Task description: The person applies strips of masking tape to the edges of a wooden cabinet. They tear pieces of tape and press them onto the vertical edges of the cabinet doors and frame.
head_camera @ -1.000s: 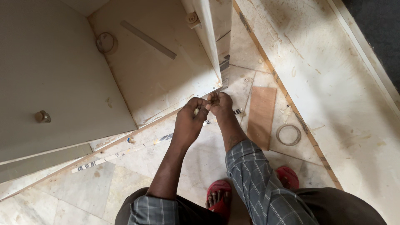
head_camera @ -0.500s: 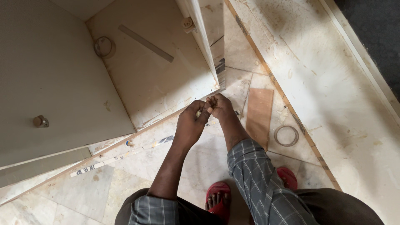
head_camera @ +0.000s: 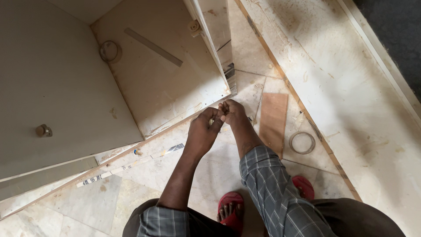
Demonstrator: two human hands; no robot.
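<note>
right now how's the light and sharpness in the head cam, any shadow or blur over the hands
Head view: soft daylight, brightest on the board at right, with faint mottled shadows across it; top right corner falls dark. The left hand and right hand are sharp enough in outline, but whatever they pinch is too small to tell. Wide-angle lens bends the cabinet edges slightly.

Interior carpentry site in a room under fit-out. An unfinished cabinet carcass [head_camera: 162, 83] lay open at upper left, its door [head_camera: 57, 87] bearing a knob [head_camera: 43, 130]. The dusty marble floor [head_camera: 351, 87] carried a plywood offcut [head_camera: 273, 122] and a tape ring [head_camera: 301, 142].
</note>
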